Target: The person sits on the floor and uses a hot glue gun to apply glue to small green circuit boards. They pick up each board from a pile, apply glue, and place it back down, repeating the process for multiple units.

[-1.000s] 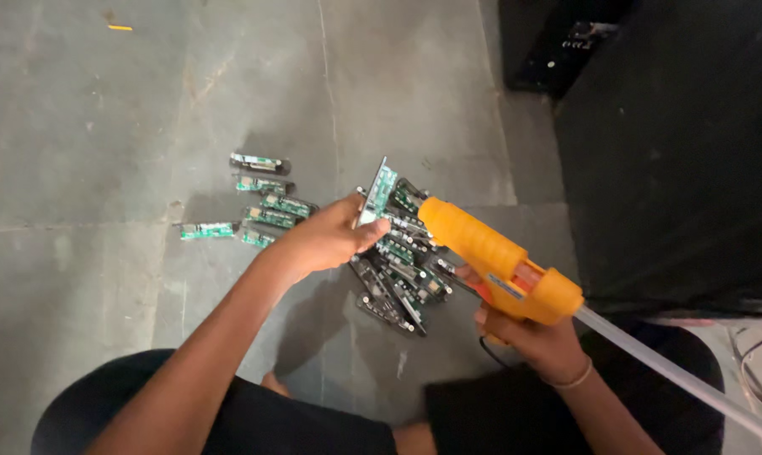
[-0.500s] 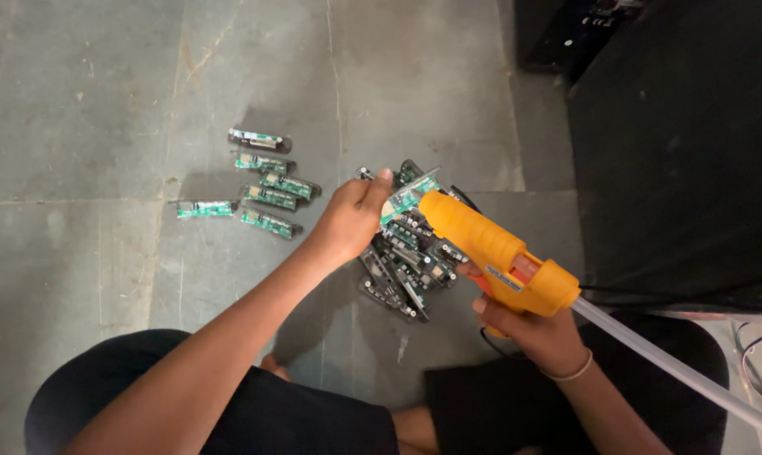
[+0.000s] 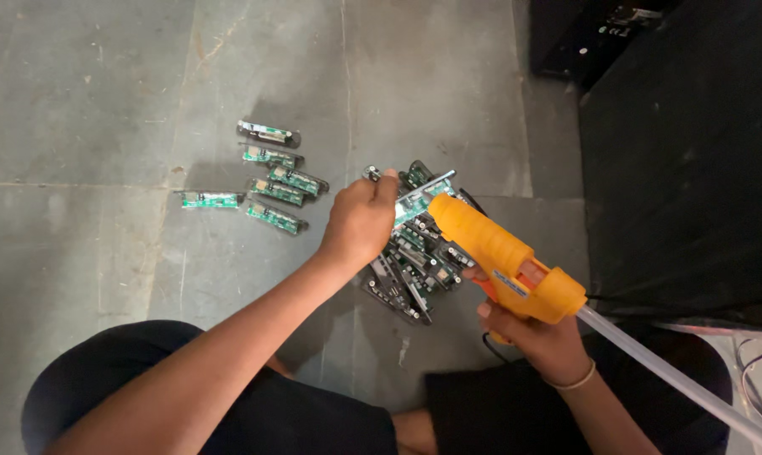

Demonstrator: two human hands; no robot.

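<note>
Between left fingers [image 3: 379, 187], a circuit board [image 3: 423, 187]

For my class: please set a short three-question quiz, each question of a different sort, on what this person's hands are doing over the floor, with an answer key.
1. True or false: the right hand holds an orange glue gun.
2. What does the left hand pinch? A) a small green circuit board B) a screwdriver C) a cloth
3. Fill in: five separate boards lie on the floor to the ___ of the pile as pictured.

Key: 1 true. 2 A. 3 left.
</note>
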